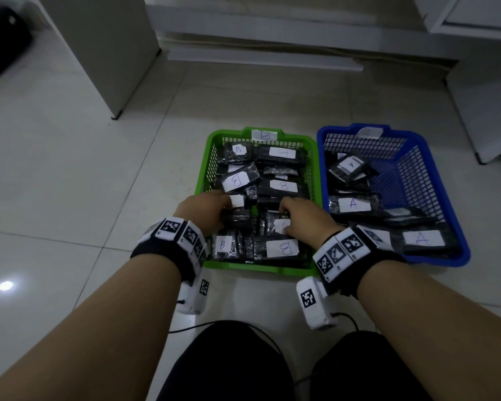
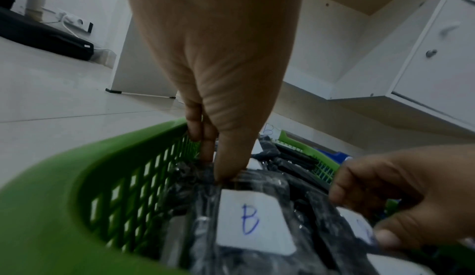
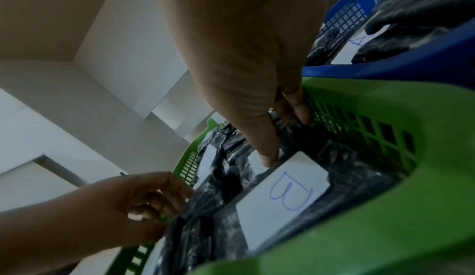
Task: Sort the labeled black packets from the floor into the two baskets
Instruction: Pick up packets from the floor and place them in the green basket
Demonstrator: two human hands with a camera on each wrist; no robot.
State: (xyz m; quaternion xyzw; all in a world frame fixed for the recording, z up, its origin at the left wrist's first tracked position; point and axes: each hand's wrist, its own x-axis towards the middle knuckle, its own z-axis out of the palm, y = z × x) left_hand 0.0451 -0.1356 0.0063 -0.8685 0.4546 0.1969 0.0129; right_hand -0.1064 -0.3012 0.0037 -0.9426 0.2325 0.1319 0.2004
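Head view looks down at two baskets side by side on the white tile floor [image 1: 70,175], so I'll use the green basket [image 1: 206,180] as the reference. It's packed with black packets carrying white B labels, like the one at its near left corner [image 1: 223,246] and the bigger near-edge one [image 1: 282,248]. The left hand [image 1: 206,209] reaches in over the basket's left side; in the left wrist view its fingers [image 2: 231,157] point down with the thumb and fingertips pinching the top edge of a B packet [image 2: 254,222]. The right hand [image 1: 301,218] is in the middle of the basket, and in the right wrist view its thumb tip and fingers [image 3: 267,153] are down among the packets, pinching one just behind the big B label [image 3: 282,196]. Touching the green basket's right side is the blue basket [image 1: 446,198], holding A packets [image 1: 355,204].
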